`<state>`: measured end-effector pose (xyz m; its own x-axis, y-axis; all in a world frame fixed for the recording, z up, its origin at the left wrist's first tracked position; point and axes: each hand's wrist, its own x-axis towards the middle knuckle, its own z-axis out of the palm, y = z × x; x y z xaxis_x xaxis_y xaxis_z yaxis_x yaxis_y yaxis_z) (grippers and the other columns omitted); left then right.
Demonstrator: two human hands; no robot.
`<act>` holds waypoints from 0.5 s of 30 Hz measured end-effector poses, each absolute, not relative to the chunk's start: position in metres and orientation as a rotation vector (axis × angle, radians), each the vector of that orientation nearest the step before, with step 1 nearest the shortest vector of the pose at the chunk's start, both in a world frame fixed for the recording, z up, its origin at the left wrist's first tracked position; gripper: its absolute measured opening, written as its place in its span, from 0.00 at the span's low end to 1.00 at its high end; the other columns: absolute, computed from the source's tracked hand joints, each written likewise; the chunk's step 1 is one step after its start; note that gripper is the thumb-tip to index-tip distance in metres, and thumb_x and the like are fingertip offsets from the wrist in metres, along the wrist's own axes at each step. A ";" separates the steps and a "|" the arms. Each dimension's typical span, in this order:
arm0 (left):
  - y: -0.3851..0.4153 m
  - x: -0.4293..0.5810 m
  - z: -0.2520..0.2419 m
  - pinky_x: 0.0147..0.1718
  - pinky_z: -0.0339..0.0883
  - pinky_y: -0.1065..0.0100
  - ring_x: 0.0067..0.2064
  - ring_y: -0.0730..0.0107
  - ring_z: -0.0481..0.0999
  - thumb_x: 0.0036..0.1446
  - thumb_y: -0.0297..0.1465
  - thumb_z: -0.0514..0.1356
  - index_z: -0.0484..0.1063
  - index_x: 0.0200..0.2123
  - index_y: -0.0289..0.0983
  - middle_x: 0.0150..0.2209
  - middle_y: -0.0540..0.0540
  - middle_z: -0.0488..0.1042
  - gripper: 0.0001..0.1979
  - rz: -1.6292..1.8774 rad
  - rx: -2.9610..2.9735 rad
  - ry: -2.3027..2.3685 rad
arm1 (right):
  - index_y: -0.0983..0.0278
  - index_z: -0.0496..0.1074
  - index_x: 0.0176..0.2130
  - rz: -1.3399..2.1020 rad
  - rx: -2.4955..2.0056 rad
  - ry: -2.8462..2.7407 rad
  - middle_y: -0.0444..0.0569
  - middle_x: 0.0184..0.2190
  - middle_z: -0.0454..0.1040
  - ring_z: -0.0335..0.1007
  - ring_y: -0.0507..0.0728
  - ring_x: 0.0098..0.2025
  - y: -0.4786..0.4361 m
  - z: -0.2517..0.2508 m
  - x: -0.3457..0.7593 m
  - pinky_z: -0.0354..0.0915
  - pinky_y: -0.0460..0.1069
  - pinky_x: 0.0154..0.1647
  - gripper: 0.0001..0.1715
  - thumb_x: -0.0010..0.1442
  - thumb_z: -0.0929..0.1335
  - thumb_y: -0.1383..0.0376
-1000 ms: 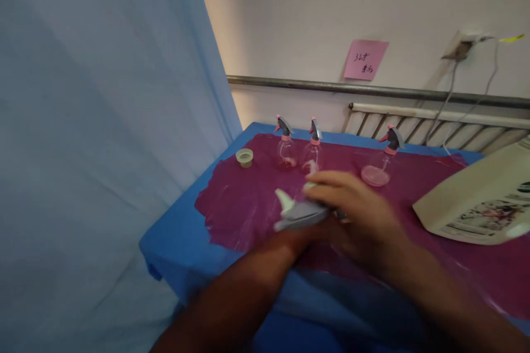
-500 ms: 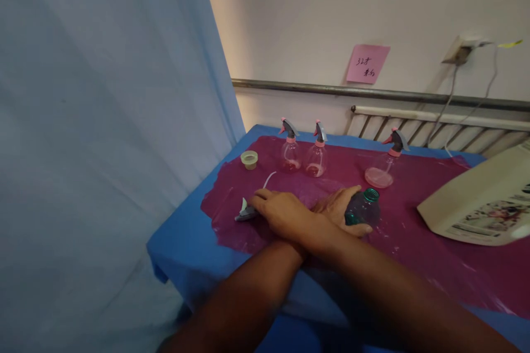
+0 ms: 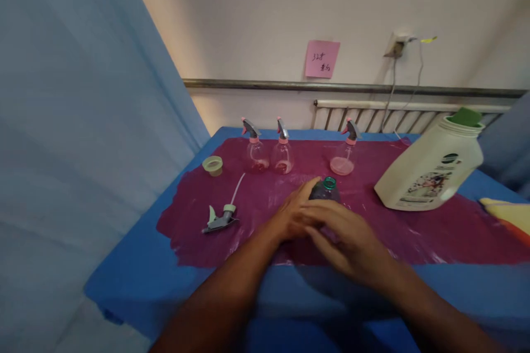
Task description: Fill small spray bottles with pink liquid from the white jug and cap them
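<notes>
A clear bottle with a green neck (image 3: 326, 194) stands uncapped on the purple sheet, its lower part hidden behind my hands. My left hand (image 3: 295, 210) is wrapped around its left side. In front of it hovers my right hand (image 3: 345, 240), slightly blurred, with fingers stretched out and apart and nothing in them. To the left lies a grey trigger spray head (image 3: 222, 222) with a pale green lever and collar, its thin tube pointing up and away. Behind it sits a pale green cup-like piece (image 3: 213, 165).
Three clear spray bottles with pink collars, left (image 3: 256, 157), middle (image 3: 282, 155) and right (image 3: 343, 161), hold pinkish liquid. A large cream jug (image 3: 422, 171) with a green top stands at right. A yellow-and-orange item (image 3: 507, 214) lies at the right edge. A blue curtain (image 3: 83, 94) hangs left.
My right hand has let go of the trigger spray head and moved right, uncrossing from my left arm. The spray head stays on the sheet. The view has turned right, showing more of the jug.
</notes>
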<state>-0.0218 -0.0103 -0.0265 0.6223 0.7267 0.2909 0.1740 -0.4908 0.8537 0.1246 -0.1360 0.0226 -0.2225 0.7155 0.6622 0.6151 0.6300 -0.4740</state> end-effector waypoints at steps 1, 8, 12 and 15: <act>-0.009 -0.022 -0.023 0.76 0.70 0.42 0.75 0.43 0.77 0.56 0.40 0.80 0.68 0.77 0.44 0.75 0.37 0.75 0.49 0.816 2.001 0.691 | 0.51 0.80 0.66 0.088 -1.108 -1.844 0.51 0.60 0.87 0.86 0.63 0.61 -0.145 0.017 0.144 0.83 0.61 0.62 0.23 0.76 0.72 0.66; -0.011 -0.019 -0.010 0.75 0.70 0.40 0.72 0.42 0.78 0.59 0.39 0.77 0.63 0.78 0.44 0.73 0.37 0.76 0.48 0.839 2.006 0.872 | 0.53 0.85 0.58 -0.239 -1.566 -1.170 0.57 0.54 0.88 0.88 0.67 0.51 -0.183 0.002 0.295 0.81 0.66 0.59 0.18 0.70 0.78 0.57; -0.009 -0.016 -0.010 0.76 0.69 0.39 0.72 0.43 0.78 0.59 0.38 0.76 0.65 0.76 0.44 0.72 0.37 0.77 0.45 0.818 2.058 0.882 | 0.57 0.80 0.53 -0.271 -1.552 -0.634 0.65 0.56 0.85 0.87 0.66 0.55 -0.167 0.003 0.377 0.78 0.61 0.55 0.24 0.58 0.83 0.64; -0.009 -0.016 -0.010 0.75 0.69 0.38 0.73 0.42 0.77 0.59 0.37 0.77 0.65 0.76 0.43 0.72 0.37 0.76 0.45 0.812 2.075 0.886 | 0.59 0.78 0.49 -0.157 -1.627 -0.628 0.69 0.59 0.83 0.85 0.67 0.60 -0.146 0.003 0.415 0.77 0.59 0.55 0.24 0.55 0.84 0.65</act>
<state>-0.0160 -0.0085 -0.0099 0.5641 0.7843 0.2583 0.3259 -0.4989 0.8031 0.4146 -0.1463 0.0031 0.8387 0.3051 0.4510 0.4812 -0.0278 -0.8761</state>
